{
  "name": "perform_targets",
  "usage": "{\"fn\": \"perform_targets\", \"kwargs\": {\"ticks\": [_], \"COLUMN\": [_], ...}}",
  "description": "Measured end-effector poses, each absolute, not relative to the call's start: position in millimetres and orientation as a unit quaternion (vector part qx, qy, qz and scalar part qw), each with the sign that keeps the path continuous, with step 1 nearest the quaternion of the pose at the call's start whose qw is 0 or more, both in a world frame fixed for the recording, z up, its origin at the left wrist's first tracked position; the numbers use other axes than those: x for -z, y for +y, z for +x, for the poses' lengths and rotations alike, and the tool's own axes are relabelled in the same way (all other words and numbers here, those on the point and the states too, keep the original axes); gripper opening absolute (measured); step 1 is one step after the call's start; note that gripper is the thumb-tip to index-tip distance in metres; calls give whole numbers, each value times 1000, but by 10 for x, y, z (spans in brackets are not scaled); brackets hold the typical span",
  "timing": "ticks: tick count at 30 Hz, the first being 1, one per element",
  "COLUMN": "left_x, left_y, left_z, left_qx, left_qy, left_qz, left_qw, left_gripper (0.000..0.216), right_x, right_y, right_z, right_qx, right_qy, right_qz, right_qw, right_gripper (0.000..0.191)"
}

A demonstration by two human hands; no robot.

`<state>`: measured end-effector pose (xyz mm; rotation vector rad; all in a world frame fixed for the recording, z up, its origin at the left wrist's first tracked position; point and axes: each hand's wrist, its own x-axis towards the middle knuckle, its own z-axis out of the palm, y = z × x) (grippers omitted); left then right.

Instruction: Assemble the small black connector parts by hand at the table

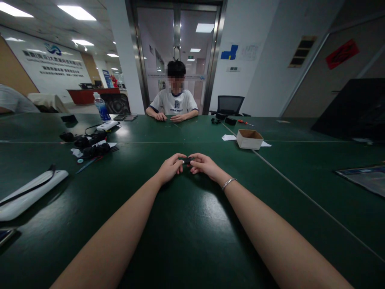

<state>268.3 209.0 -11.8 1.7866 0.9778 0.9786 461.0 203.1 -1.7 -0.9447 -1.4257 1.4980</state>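
Observation:
A small black object (187, 161) with a pale, shiny left end is held between my two hands, just above the green tabletop (192, 224). It looks like a USB stick, but it is too small to be sure. My left hand (171, 168) pinches its left end between thumb and fingers. On the other end, my right hand (205, 166) has its thumb and index finger closed round the black part. The fingers hide some of the object. A silver bracelet (229, 184) circles my right wrist.
Left on the table are black devices (93, 144), a white case (33, 192) and a bottle (101, 106). A small open box (249, 139) and a screwdriver (245, 122) lie to the right. Across the table sits a person (176, 100), hands on the tabletop.

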Motion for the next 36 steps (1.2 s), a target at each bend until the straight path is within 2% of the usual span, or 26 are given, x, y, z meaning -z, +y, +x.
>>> {"fn": "perform_targets", "kwargs": {"ticks": [12, 18, 36], "left_x": [109, 120, 107], "left_y": [2087, 2088, 2075], "left_z": [2691, 2695, 2702], "left_qx": [-387, -396, -396], "left_qy": [387, 381, 392], "left_qz": [708, 706, 715], "left_qw": [446, 447, 423], "left_gripper": [33, 41, 37], "right_x": [32, 37, 15], "right_y": [2048, 2053, 2039], "right_z": [4620, 4612, 4609], "right_qx": [-598, -596, -593], "right_qy": [-582, -575, -574], "right_qz": [-370, -375, -382], "right_qw": [408, 418, 416], "right_gripper": [19, 19, 18]}}
